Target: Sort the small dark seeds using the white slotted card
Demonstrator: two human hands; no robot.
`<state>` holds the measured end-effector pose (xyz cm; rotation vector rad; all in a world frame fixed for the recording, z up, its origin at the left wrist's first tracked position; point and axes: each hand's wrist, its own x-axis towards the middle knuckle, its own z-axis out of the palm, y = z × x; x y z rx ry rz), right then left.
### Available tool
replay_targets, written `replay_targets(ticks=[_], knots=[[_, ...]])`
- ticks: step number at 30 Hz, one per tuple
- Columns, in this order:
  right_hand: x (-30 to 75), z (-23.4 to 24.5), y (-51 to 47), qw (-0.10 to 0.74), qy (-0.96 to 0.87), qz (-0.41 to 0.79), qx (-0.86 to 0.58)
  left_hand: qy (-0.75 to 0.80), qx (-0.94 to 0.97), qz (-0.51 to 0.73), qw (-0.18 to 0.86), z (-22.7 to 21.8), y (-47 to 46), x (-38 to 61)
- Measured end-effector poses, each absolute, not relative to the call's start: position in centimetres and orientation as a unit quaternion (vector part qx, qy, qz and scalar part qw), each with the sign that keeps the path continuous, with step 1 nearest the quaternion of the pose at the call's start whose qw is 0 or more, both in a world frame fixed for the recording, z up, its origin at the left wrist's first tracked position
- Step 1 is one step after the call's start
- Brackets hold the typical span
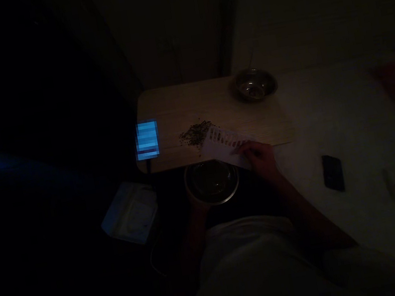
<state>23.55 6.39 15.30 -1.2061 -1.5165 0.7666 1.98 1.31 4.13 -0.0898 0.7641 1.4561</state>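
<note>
the near bowl (pixel 212 181) mostly hides the left hand (pixel 198 204)

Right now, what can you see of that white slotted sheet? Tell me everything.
The slotted sheet looks pale, flat and thin, perhaps plastic, with a row of openings along its far long side and a plain strip nearer the person. It lies slantwise across the near edge of the table, its left end beside the dark grains. The right hand grips it toward its right end. It is too dark to tell whether it touches the tabletop.
</note>
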Motion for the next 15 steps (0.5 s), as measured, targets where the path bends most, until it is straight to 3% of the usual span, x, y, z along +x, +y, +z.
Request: replay_targets(ticks=[15], knots=[[23.55, 15.44, 6.26, 0.503, -0.628, 0.335, -0.49, 0.334, -0.052, 0.623, 0.705, 3.86, 1.29, 2.05]])
